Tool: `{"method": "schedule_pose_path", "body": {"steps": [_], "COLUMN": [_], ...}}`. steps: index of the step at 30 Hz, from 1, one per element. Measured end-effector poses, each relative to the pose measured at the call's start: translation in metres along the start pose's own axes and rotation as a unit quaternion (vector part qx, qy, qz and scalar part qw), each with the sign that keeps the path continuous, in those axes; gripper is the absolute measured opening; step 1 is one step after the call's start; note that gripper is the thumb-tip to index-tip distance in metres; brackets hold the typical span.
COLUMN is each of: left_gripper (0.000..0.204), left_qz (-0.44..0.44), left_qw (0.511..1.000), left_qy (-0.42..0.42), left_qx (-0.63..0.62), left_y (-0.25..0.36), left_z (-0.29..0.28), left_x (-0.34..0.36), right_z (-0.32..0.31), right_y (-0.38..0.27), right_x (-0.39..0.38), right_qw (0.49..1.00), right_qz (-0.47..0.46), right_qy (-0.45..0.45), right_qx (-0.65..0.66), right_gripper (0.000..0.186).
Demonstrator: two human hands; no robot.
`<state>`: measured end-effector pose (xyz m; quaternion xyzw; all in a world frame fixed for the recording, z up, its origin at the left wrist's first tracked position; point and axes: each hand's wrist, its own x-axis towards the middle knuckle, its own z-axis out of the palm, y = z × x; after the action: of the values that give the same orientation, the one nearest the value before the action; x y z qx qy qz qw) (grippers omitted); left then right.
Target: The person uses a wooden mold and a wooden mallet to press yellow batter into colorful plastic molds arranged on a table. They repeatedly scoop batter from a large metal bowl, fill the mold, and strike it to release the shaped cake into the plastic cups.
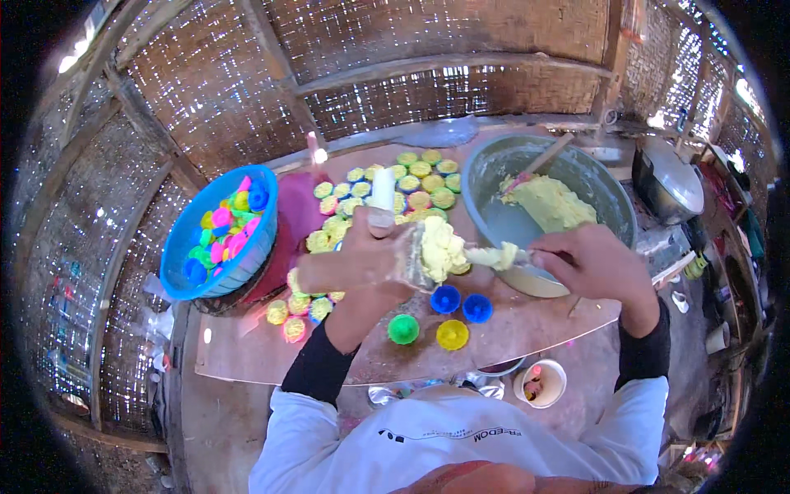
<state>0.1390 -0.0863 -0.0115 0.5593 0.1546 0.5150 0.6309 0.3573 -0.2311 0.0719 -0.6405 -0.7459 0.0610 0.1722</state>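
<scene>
My left hand (354, 259) grips a clear press tool with a white cylinder (382, 188), its wide end heaped with pale yellow dough (440, 247). My right hand (588, 263) holds a utensil coated in dough (492, 256), reaching toward that heap. Below are two blue molds (445, 300), a green mold (403, 328) and a yellow mold (452, 334). Behind my hands stand several small colored molds filled with yellow dough (418, 200). A large green-grey basin (490, 160) at the right holds more dough (547, 204) and a wooden-handled tool (550, 154).
A blue basket (185, 272) of colored molds sits left on the wooden table (230, 354). A metal pot (671, 185) stands at the right. A white bucket (540, 384) is below the front edge. Woven bamboo walls (206, 66) surround the table.
</scene>
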Motion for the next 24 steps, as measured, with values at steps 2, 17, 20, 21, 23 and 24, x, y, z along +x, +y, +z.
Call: {"method": "schedule_pose_path", "body": {"steps": [2,17,20,21,23,24], "left_gripper": [0.018,0.038,0.050,0.054,0.055,0.053], "left_qz": [0.054,0.222,0.289,0.300,0.318,0.326], "left_qw": [0.984,0.727,0.747,0.769,0.790,0.793], "left_qy": [-0.002,0.072,0.110,0.120,0.157,0.181], "left_qx": [0.172,0.645,0.588,0.551,0.501,0.482], "left_y": [-0.030,0.044,0.018,0.011,0.016,0.021], "left_z": [-0.034,-0.111,-0.109,-0.095,-0.067,-0.052], "left_x": [0.005,0.006,0.010,0.009,0.005,0.005], "right_z": [0.014,0.051,0.078,0.094,0.123,0.131], "right_y": [-0.028,-0.110,-0.109,-0.110,-0.121,-0.127], "right_x": [0.016,-0.004,0.025,0.041,0.064,0.068], "right_qw": [0.987,0.974,0.970,0.956,0.949,0.951], "right_qz": [-0.042,-0.042,-0.011,-0.017,-0.061,-0.046], "right_qy": [0.063,0.134,0.242,0.283,0.290,0.279], "right_qx": [-0.138,-0.177,0.003,0.075,0.109,0.125], "right_gripper": [0.021,0.026,0.038,0.042,0.050,0.051]}}
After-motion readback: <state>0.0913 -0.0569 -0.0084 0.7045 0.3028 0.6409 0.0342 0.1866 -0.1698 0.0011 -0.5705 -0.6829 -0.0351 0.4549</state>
